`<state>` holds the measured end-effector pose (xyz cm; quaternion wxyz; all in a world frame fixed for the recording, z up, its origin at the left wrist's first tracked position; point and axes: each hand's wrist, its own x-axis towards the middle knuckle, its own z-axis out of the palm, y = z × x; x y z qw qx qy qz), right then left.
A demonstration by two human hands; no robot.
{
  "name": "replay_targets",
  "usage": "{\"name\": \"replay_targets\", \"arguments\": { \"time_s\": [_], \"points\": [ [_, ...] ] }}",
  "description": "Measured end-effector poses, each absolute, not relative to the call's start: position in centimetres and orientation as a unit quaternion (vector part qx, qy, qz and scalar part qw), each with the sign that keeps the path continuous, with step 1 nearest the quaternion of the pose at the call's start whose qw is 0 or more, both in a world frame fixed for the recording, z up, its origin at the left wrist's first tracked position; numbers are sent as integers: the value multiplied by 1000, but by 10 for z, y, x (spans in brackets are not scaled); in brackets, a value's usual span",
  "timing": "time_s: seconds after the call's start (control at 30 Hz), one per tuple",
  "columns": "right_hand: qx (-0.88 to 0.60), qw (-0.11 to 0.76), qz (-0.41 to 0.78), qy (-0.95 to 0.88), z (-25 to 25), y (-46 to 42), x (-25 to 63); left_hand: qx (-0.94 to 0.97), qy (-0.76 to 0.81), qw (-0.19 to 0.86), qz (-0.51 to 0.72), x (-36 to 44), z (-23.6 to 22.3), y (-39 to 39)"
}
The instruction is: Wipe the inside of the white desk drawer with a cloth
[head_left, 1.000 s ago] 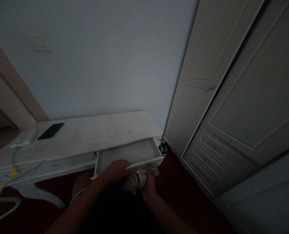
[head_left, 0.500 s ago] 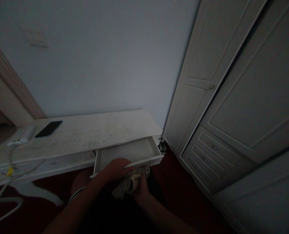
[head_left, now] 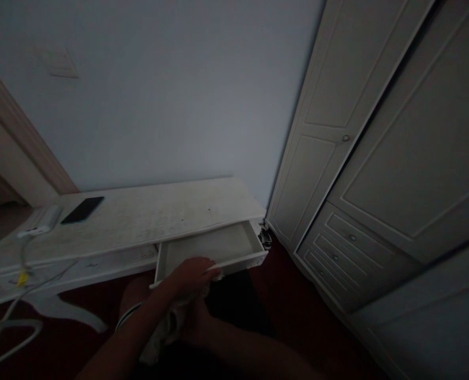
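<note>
In front of me a white drawer [head_left: 214, 245] is pulled out of the white desk, and its inside is bare where it shows. At the drawer's front edge is my left hand [head_left: 194, 273], its fingers closed on a pale, crumpled cloth [head_left: 169, 324]. Below it my right hand [head_left: 197, 319] is closed on the same cloth, low in front of my body. The cloth hangs down to the left, partly behind my left forearm. Deep shadow hides most of the right fingers.
On the white desk [head_left: 187, 198] lie a dark phone [head_left: 83, 210] and a white power strip [head_left: 40, 220] with a cable [head_left: 10, 311] hanging down. At right stands a white wardrobe [head_left: 313, 158] with small drawers. Dark shoe-like objects [head_left: 265, 237] are beside the desk's right end.
My right hand has moved left and down, drawing the cloth with it below my left forearm. My left hand stays at the drawer's front edge. The view has shifted slightly.
</note>
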<state>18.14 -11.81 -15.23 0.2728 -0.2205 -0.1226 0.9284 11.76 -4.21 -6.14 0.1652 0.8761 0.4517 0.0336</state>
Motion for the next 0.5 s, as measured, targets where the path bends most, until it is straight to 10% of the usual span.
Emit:
{"name": "replay_targets", "arguments": {
  "time_s": [0.5],
  "points": [
    [-211, 344, 906, -129, -121, -134, 142, 824, 535, 25, 184, 65, -51, -99]
  ]
}}
